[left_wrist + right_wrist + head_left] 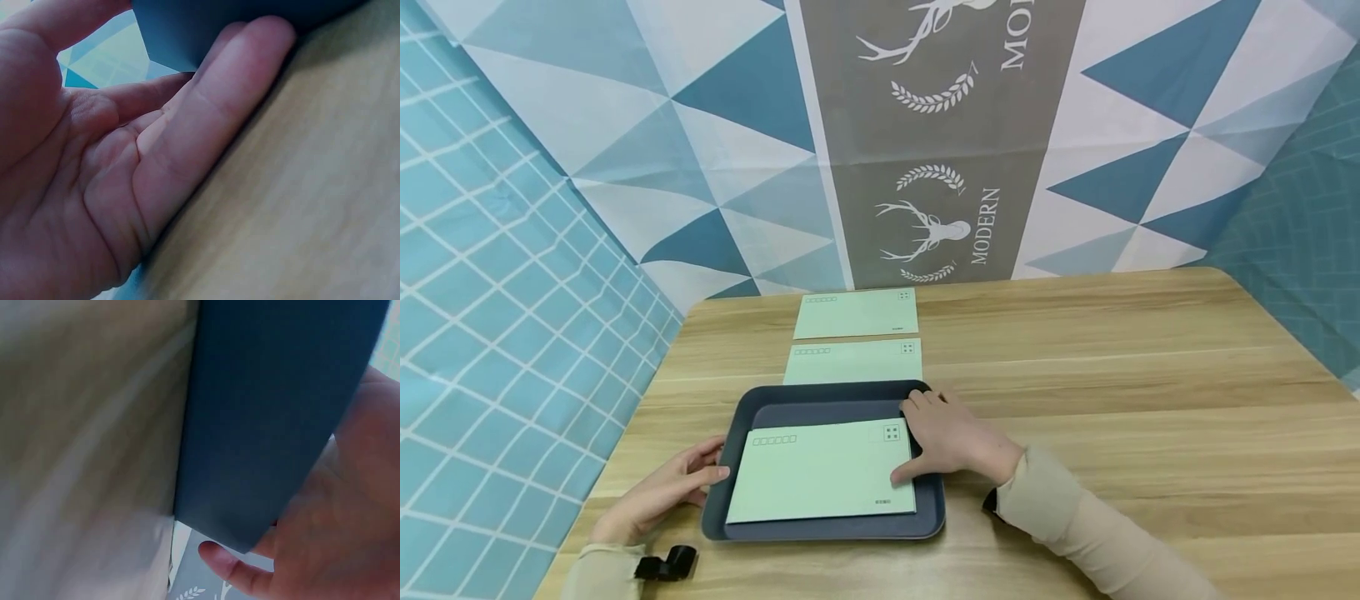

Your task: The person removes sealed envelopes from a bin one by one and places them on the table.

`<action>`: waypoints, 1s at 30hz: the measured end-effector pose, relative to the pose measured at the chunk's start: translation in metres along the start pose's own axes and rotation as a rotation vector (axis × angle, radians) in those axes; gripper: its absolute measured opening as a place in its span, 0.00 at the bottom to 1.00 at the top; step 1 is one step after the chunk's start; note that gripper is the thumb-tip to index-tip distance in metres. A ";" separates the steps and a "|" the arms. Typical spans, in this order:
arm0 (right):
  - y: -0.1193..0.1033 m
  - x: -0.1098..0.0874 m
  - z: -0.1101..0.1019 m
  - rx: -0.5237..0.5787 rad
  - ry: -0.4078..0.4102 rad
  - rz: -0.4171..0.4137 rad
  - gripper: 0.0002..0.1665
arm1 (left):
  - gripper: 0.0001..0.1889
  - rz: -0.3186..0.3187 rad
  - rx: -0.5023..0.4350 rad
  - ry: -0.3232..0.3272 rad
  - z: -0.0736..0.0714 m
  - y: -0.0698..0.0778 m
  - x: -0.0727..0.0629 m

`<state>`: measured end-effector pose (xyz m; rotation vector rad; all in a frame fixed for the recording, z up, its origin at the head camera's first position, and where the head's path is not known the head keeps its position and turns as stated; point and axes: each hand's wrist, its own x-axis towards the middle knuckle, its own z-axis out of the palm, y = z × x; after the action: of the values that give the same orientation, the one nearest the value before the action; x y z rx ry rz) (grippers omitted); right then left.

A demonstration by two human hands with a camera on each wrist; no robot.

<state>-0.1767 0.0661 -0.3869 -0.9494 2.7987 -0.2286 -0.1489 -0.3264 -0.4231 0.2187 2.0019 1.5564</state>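
Note:
A dark blue-grey tray (827, 531) sits on the wooden table, with a pale green envelope (820, 471) lying in it. Beside the tray's left wall is my left hand (673, 483), thumb tip at the rim. In the left wrist view its fingers (206, 106) reach along the table to the tray's outer side (181, 34). Across the tray's right rim lies my right hand (943, 437). Its thumb rests over the envelope's right part, with the fingers spread toward the tray's far right corner. The right wrist view shows the tray's outer wall (262, 412) below that hand.
Behind the tray, two more pale green envelopes lie in a column: a nearer one (853, 362), partly hidden by the tray, and a farther one (857, 315). The wooden table (1112, 400) extends right. A patterned cloth (737, 108) hangs behind its far edge.

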 end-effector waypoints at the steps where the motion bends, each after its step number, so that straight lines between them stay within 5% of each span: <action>1: 0.000 0.000 0.001 -0.001 0.000 0.001 0.59 | 0.34 -0.005 0.007 0.003 0.000 0.000 0.001; 18: 0.000 0.001 0.010 -0.058 0.058 -0.006 0.53 | 0.35 0.008 0.007 -0.026 -0.002 0.000 -0.001; 30: 0.001 0.000 0.010 0.084 0.096 -0.031 0.46 | 0.34 0.023 -0.006 -0.039 -0.001 -0.001 -0.001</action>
<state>-0.1751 0.0662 -0.3972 -0.9875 2.8362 -0.4036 -0.1486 -0.3283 -0.4232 0.2687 1.9706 1.5609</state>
